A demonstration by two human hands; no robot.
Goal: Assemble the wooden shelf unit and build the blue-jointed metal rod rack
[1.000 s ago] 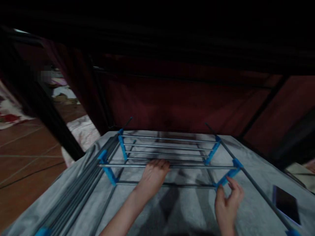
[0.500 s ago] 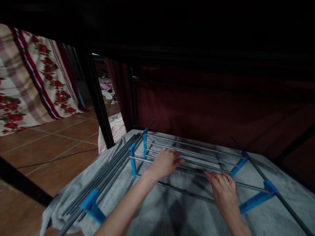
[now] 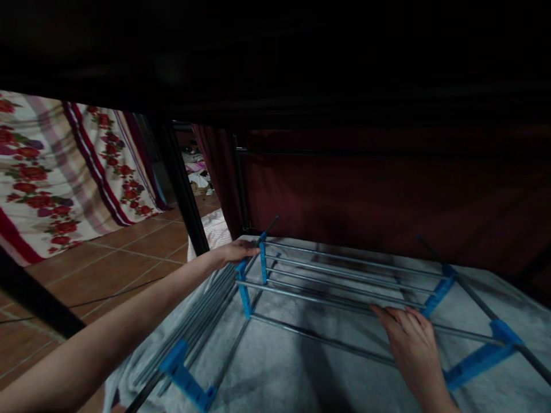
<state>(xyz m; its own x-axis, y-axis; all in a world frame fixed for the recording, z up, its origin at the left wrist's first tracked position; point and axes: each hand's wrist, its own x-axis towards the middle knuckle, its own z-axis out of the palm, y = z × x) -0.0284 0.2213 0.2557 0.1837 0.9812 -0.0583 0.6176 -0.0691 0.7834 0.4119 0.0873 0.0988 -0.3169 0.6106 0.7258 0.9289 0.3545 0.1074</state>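
Note:
A frame of grey metal tubes (image 3: 318, 335) joined by blue plastic brackets (image 3: 244, 289) lies on a grey blanket (image 3: 344, 367). My left hand (image 3: 239, 251) reaches to the frame's far left corner, its fingertips at the upper blue bracket (image 3: 263, 261); its grip is partly hidden. On the right, my right hand (image 3: 408, 330) has its fingers curled over a front tube of the frame. Several loose grey tubes (image 3: 193, 321) lie side by side along the left edge, next to another blue bracket (image 3: 187, 376).
Black metal posts (image 3: 183, 189) stand at the left, with a dark beam overhead. A dark red curtain (image 3: 365, 201) hangs behind the blanket. Further left are a floral cloth (image 3: 86, 166), a tiled floor (image 3: 142, 246) and a thin cable.
My left hand has left the middle tubes and moved left to the far left corner bracket. My right hand stays at the front tube. The view has shifted slightly.

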